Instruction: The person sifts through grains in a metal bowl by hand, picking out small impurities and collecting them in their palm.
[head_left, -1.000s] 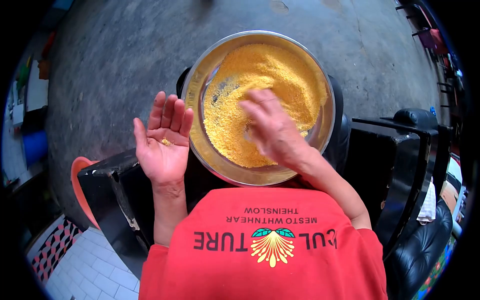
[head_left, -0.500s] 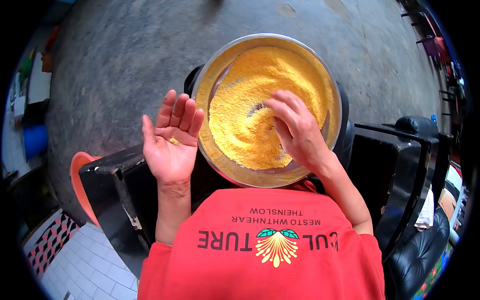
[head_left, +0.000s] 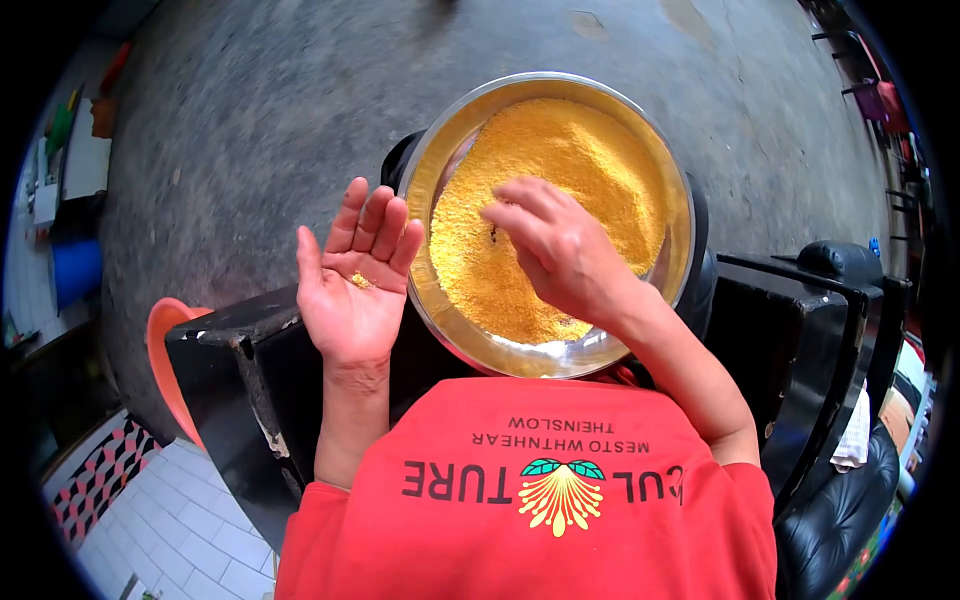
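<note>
A wide metal bowl [head_left: 420,185] rests on my lap, filled with coarse yellow grain [head_left: 475,270] like crushed corn. My left hand [head_left: 355,285] is held palm up beside the bowl's left rim, fingers stretched out and thumb apart. On its palm lies a small pinch of yellow grains [head_left: 361,281]. Over the middle of the bowl my right hand [head_left: 560,240] hovers palm down, with loosely bent fingers somewhat apart. Its fingertips are slightly blurred, and its thumb is mostly hidden. A small dark spot [head_left: 494,234] shows in the grain just below those fingers.
Black furniture with worn edges [head_left: 235,345] stands at my left, and a black armrest [head_left: 770,330] at my right. Behind the left piece is an orange tub [head_left: 168,345]. Grey concrete floor [head_left: 270,130] stretches ahead; a blue container [head_left: 75,272] sits far left.
My right hand has moved left across the grain, and the swirled grain surface looks different, with the bare patch near the middle covered. My left hand stays palm up with the grains.
</note>
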